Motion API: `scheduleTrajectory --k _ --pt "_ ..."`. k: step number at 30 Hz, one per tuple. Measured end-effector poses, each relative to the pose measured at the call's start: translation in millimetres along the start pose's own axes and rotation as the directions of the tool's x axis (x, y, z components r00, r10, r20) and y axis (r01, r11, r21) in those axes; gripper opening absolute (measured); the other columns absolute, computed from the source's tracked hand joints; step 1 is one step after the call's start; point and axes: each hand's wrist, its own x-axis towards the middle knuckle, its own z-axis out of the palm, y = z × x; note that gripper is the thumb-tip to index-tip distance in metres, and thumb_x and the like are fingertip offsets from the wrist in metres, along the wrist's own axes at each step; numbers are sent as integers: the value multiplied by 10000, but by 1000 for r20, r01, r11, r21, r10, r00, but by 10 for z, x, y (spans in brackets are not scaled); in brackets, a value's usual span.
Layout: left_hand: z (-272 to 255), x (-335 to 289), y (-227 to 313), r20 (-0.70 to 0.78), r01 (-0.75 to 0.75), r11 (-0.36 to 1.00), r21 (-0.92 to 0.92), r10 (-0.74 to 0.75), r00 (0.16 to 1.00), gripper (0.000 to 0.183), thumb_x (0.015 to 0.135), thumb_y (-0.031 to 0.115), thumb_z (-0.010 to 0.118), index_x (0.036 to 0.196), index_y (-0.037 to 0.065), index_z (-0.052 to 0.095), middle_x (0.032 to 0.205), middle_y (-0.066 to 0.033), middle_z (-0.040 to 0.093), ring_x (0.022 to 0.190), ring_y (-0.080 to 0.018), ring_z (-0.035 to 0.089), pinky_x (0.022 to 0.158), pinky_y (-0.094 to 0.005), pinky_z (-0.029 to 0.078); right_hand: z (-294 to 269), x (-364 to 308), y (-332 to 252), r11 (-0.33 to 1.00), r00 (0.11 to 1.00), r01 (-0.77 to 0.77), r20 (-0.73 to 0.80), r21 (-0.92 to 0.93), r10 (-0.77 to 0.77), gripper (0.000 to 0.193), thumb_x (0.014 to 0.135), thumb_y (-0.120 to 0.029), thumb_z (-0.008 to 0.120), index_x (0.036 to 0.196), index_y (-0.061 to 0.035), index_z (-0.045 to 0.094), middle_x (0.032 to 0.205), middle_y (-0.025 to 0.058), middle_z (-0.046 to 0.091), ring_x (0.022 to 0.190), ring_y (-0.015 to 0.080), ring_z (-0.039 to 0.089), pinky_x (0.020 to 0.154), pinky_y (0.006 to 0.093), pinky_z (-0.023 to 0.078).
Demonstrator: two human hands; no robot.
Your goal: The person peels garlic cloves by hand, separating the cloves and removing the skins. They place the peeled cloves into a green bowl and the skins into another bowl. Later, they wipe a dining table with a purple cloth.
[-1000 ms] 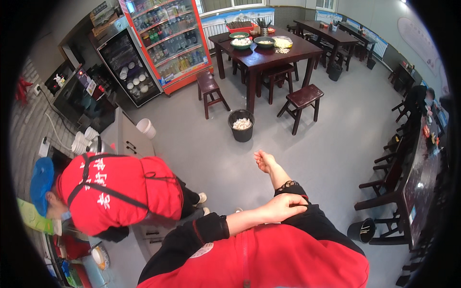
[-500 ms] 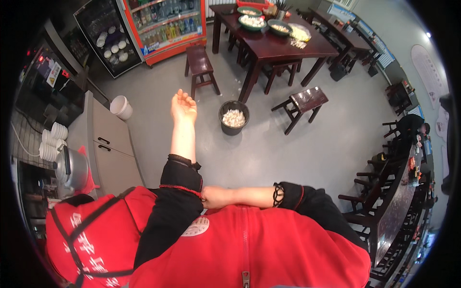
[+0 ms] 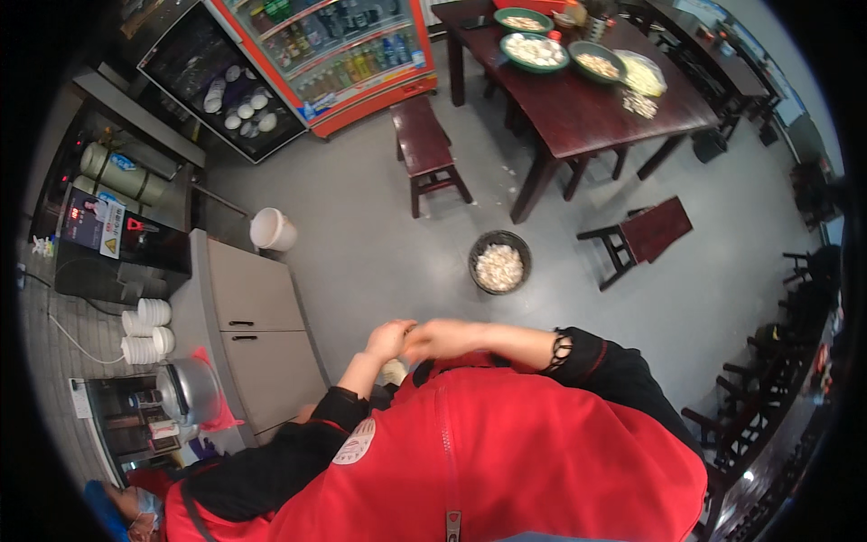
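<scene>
My left hand (image 3: 389, 339) and my right hand (image 3: 441, 340) meet in front of my chest, fingertips against fingertips. The left fingers are curled. Those of the right are pressed together toward the left hand and slightly blurred. Anything between them is hidden. Black sleeves reach down both forearms, and the right cuff has a dark lacy edge. Beyond my hands, a black bucket (image 3: 499, 263) stands on the floor, holding many small whitish pieces.
Ahead right is a dark red table (image 3: 578, 122) bearing green bowls (image 3: 535, 54) of pale food. Stools (image 3: 424, 135) stand around it. A white bucket (image 3: 273, 229) sits by a grey cabinet (image 3: 257, 289) on the left. Drinks fridges (image 3: 348, 54) line the back. Another person (image 3: 135, 506) is close at lower left.
My left arm, stretched forward with the palm up, has drawn back and bent. My right hand has left the left sleeve and now meets my left hand. The view has turned leftward.
</scene>
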Motion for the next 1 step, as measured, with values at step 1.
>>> scheduleTrajectory --k 1 --pt "-100 48 -64 10 124 992 -10 -123 992 342 866 307 589 1159 133 620 1090 -114 654 1026 -292 608 872 -413 486 -148 111 -19 998 998 -62 -24 -6 61 267 914 -248 550 1090 -78 656 1084 127 657 1037 188 606 915 317 451"
